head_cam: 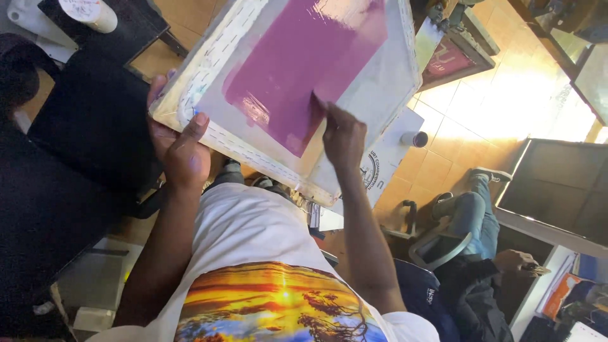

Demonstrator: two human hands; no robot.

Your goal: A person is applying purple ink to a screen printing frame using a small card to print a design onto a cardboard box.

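Black table [95, 120], far left, dark cloth over it. A white cylinder [88, 12] stands at its top edge.

Screen frame [386, 82], tilted, held up in front of the person's chest over a tan tile floor [462, 139]. Pale wood edges, mesh stapled along the rim. A purple patch [297, 63] of wet coating covers much of the mesh, glossy near its lower edge.

Person's white shirt [247, 228] fills the lower middle, sunset print on the front.

A 2nd person [475, 253] sits at lower right in jeans and a dark top, 1 hand resting on a thigh; apart from the frame.

Left hand [180, 149] clamps the frame's near left corner, thumb on top of the rim, fingers wrapped under.

Right hand [342, 136] lies on the mesh at the patch's lower right edge, fingers together and pressed down. Whether it grips a tool under the fingers, cannot tell.

Small dark cup [415, 138] on white paper [392, 158] below the frame.
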